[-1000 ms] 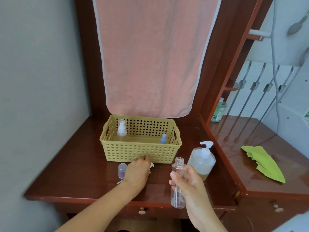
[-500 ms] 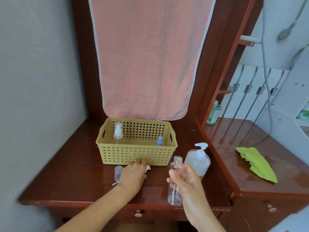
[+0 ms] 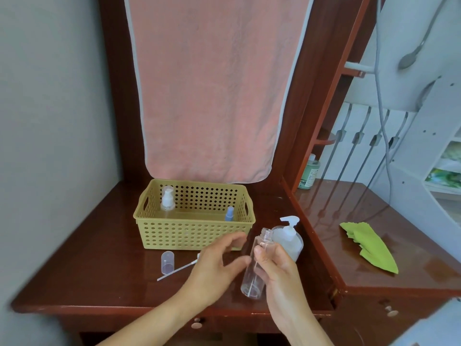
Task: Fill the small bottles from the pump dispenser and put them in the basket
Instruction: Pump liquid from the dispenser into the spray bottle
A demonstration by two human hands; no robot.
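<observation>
Small bottle [image 3: 252, 278] looks empty, uncapped, clear plastic: light, slick, probably squashy. Right hand [image 3: 279, 273] grips its mid-body; left hand [image 3: 214, 268] spread, holding nothing. Best hold: below neck, gently.

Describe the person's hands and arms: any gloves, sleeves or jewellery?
Both are bare: no gloves on the left hand or the right hand, and no sleeves on the forearms as far as the frame shows. No rings, watch or bracelet visible. The right thumbnail looks short and unpainted; the left hand is motion-blurred, so finer detail is unclear.
</observation>
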